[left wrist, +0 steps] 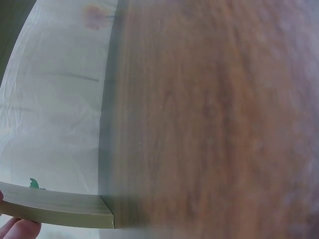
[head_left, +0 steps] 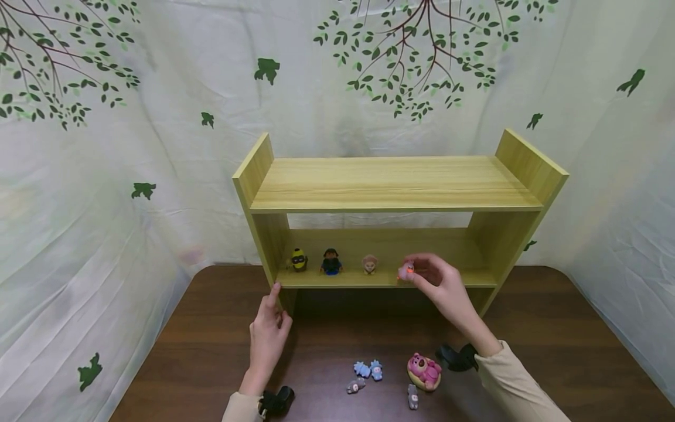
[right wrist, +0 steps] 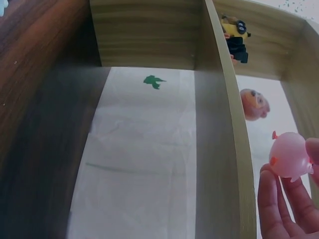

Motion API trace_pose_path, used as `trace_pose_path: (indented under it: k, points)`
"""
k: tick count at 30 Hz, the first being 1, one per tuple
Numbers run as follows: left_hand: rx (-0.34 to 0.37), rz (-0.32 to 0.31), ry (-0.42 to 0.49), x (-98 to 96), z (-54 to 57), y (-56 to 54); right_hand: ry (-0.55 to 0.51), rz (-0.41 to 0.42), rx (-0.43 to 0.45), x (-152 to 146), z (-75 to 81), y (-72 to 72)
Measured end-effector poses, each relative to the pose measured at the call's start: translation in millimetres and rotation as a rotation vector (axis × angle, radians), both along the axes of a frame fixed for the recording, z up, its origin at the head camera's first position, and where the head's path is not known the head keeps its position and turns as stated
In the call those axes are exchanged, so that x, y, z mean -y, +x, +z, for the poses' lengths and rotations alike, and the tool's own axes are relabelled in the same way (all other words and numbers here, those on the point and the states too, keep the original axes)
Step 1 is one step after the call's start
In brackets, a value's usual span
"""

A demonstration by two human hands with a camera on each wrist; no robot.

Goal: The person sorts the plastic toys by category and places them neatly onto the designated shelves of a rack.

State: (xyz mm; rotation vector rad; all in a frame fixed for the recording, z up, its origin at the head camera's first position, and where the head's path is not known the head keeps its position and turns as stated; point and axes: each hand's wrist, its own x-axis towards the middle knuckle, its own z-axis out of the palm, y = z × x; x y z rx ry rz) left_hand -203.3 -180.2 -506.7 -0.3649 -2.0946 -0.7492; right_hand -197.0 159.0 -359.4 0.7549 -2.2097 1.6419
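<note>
In the head view my right hand [head_left: 440, 287] pinches a small pink figurine [head_left: 406, 271] with orange bits at the right part of the middle board. The right wrist view shows its round pink body [right wrist: 290, 155] between thumb and fingers. My left hand [head_left: 268, 337] grips the front edge of the left side panel of the wooden shelf [head_left: 395, 181]; in the left wrist view fingers [left wrist: 25, 230] lie on both sides of the panel. Along the middle board stand a yellow figurine [head_left: 299, 260], a dark-and-blue figurine [head_left: 331, 262] and a pinkish-brown figurine [head_left: 370, 264].
On the brown table [head_left: 211, 346] before the shelf lie two blue figurines [head_left: 362, 369], a grey figurine [head_left: 355, 385], another grey figurine [head_left: 413, 397] and a pink bear toy [head_left: 424, 371] in a tan base. A white leaf-print cloth [head_left: 184, 70] hangs behind.
</note>
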Motion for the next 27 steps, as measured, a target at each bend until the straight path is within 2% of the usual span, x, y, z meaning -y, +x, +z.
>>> trace_pose_path:
  k: [11,27]
  points:
    - [0.012,0.008,-0.002,0.4,-0.3,0.7,0.044,-0.039,0.018,3,5.8,-8.0]
    - [0.035,0.004,0.002,2.2,-4.2,-1.6,0.097,-0.038,0.084,2,9.1,-12.5]
